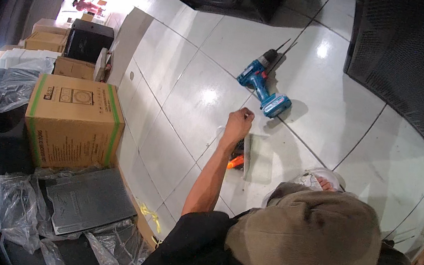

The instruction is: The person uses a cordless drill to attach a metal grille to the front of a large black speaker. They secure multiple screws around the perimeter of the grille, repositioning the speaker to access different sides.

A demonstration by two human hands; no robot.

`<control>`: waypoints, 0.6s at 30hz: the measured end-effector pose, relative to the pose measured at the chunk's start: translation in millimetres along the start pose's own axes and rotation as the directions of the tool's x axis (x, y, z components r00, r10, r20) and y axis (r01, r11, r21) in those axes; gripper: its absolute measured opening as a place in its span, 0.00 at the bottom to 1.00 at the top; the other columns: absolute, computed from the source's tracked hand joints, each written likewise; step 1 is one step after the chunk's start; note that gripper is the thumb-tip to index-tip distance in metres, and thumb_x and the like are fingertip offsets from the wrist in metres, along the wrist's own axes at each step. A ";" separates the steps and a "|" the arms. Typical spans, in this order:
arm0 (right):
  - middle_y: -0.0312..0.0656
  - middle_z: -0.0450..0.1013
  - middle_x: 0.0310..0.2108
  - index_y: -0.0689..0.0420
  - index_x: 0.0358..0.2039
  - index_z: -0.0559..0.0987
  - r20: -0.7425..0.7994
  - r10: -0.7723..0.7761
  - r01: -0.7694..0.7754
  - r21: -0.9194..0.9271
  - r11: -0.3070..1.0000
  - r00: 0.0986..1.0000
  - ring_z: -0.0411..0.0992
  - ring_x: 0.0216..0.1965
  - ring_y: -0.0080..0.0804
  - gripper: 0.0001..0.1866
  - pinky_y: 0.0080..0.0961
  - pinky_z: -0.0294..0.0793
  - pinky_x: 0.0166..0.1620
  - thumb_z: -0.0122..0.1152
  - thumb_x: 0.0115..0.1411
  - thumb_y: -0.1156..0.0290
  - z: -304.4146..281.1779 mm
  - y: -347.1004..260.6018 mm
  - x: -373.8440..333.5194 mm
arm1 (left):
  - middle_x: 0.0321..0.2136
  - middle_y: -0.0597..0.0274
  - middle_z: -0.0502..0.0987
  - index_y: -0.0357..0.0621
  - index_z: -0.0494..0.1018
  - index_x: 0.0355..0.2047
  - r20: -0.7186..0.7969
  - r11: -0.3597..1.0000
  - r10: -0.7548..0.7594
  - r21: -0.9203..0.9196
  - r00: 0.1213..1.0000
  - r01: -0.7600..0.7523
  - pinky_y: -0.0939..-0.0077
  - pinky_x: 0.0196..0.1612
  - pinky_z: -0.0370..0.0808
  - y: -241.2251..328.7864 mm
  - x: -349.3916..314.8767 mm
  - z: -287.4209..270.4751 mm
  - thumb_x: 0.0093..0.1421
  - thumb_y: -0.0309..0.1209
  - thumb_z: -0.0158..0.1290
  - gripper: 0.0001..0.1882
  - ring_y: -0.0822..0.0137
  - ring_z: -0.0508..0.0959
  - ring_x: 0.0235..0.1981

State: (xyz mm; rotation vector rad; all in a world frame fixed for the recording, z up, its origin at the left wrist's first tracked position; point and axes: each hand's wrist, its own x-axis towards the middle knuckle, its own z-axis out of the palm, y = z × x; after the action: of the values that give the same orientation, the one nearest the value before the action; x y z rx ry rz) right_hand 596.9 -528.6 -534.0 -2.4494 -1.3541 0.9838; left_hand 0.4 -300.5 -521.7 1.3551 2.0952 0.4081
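Observation:
My left hand (239,124) reaches out over the tiled floor, its bare forearm coming from a black sleeve. The fingers are curled with the tips pinched together; anything between them is too small to make out. Just beyond it, a teal cordless drill (256,78) lies on its side, its bit pointing away and its battery towards the hand. Partly hidden by my forearm is a shallow, clear-looking container (255,165) with dark items and an orange piece (236,162) in it. My right hand is out of sight. Rounded brown cloth (305,238) fills the lower middle.
A brown carton (74,129) and a dark flat panel (89,203) on plastic wrap stand at left. Black speaker cabinets with mesh fronts (416,69) are at far right and the top. A foot (325,184) shows beyond the brown cloth. A distant person (86,5) is at upper left.

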 end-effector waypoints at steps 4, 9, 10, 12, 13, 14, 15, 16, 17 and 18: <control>0.53 0.66 0.49 0.62 0.55 0.61 0.021 -0.003 0.003 -0.029 1.000 1.000 0.68 0.49 0.50 0.36 0.43 0.67 0.53 0.65 0.48 0.67 1.4 -21.1 6.9 | 0.35 0.54 0.78 0.34 0.74 0.41 0.022 0.874 -0.093 -0.477 0.995 0.092 0.73 0.28 0.80 -2.8 -5.3 -48.7 0.60 0.26 0.49 0.11 0.67 0.78 0.33; 0.53 0.66 0.49 0.62 0.55 0.62 0.034 0.027 -0.025 -0.061 0.998 0.999 0.68 0.49 0.49 0.35 0.42 0.68 0.53 0.65 0.48 0.68 3.5 -41.1 0.3 | 0.24 0.48 0.80 0.36 0.79 0.33 -0.031 0.999 0.000 0.040 1.000 0.001 0.70 0.32 0.77 -21.2 -21.0 -74.2 0.54 0.27 0.51 0.09 0.58 0.81 0.25; 0.53 0.66 0.48 0.62 0.55 0.62 0.030 0.035 -0.033 -0.065 0.997 0.999 0.69 0.49 0.49 0.35 0.42 0.68 0.53 0.65 0.48 0.68 4.1 -43.5 -2.9 | 0.25 0.47 0.80 0.37 0.79 0.32 0.026 0.996 0.018 0.088 1.000 -0.021 0.69 0.33 0.77 -18.1 -24.4 -69.0 0.54 0.27 0.52 0.09 0.55 0.81 0.26; 0.52 0.66 0.48 0.61 0.54 0.62 0.047 0.033 -0.029 -0.077 0.997 0.998 0.69 0.49 0.49 0.34 0.42 0.68 0.52 0.65 0.48 0.68 6.8 -50.7 -2.8 | 0.26 0.46 0.79 0.39 0.80 0.31 0.117 0.971 0.086 0.212 0.989 -0.109 0.63 0.37 0.77 -24.4 -30.3 -52.3 0.52 0.30 0.53 0.10 0.48 0.80 0.28; 0.52 0.67 0.48 0.61 0.54 0.62 0.058 0.028 -0.023 -0.089 0.996 0.998 0.69 0.49 0.49 0.34 0.42 0.68 0.52 0.65 0.48 0.68 6.7 -54.9 -1.7 | 0.26 0.44 0.79 0.40 0.80 0.30 0.178 0.932 0.013 0.354 0.984 -0.076 0.59 0.39 0.77 -18.0 -31.8 -41.0 0.51 0.34 0.53 0.12 0.46 0.79 0.29; 0.52 0.67 0.48 0.61 0.54 0.63 0.054 0.028 -0.024 -0.086 0.996 0.998 0.69 0.48 0.49 0.34 0.41 0.68 0.52 0.65 0.48 0.68 6.7 -58.1 -2.7 | 0.29 0.42 0.78 0.36 0.78 0.31 0.225 0.904 0.024 0.410 0.974 -0.117 0.56 0.40 0.76 -36.4 -29.4 -21.2 0.51 0.38 0.52 0.16 0.44 0.78 0.32; 0.52 0.67 0.48 0.61 0.54 0.63 0.050 0.031 -0.026 -0.088 0.996 0.998 0.69 0.48 0.48 0.34 0.41 0.68 0.52 0.65 0.48 0.68 7.8 -61.9 -1.8 | 0.34 0.41 0.77 0.34 0.74 0.35 0.181 0.869 -0.041 0.492 0.983 -0.055 0.54 0.39 0.76 -36.8 -32.4 -4.3 0.51 0.38 0.53 0.19 0.44 0.77 0.35; 0.52 0.67 0.48 0.61 0.54 0.63 0.049 0.034 -0.030 -0.091 0.995 0.998 0.69 0.48 0.48 0.34 0.41 0.68 0.52 0.65 0.48 0.68 8.2 -65.1 -1.2 | 0.35 0.41 0.76 0.33 0.73 0.36 0.172 0.840 -0.083 0.542 0.982 -0.024 0.54 0.40 0.76 -33.7 -34.2 7.7 0.51 0.38 0.53 0.19 0.44 0.77 0.36; 0.52 0.67 0.47 0.61 0.54 0.63 0.045 0.041 -0.037 -0.086 0.996 0.998 0.69 0.48 0.48 0.34 0.41 0.68 0.52 0.65 0.47 0.68 9.1 -67.1 -2.0 | 0.37 0.42 0.76 0.33 0.71 0.38 0.163 0.807 -0.115 0.591 0.980 -0.003 0.53 0.42 0.75 -24.7 -32.2 13.8 0.51 0.38 0.53 0.20 0.44 0.77 0.37; 0.52 0.67 0.47 0.61 0.54 0.63 0.038 0.044 -0.041 -0.080 0.996 0.998 0.69 0.48 0.48 0.34 0.41 0.68 0.52 0.65 0.47 0.68 7.9 -70.1 -0.1 | 0.36 0.41 0.76 0.33 0.71 0.39 0.132 0.822 -0.166 0.566 0.977 0.064 0.54 0.42 0.75 -16.4 -30.7 16.0 0.51 0.38 0.53 0.20 0.44 0.77 0.38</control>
State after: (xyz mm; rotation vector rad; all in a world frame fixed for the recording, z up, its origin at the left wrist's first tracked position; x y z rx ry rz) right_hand 543.6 -489.9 -508.9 -2.5397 -1.3848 1.0120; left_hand 7.9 -336.3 -533.3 1.4951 2.2171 -0.4095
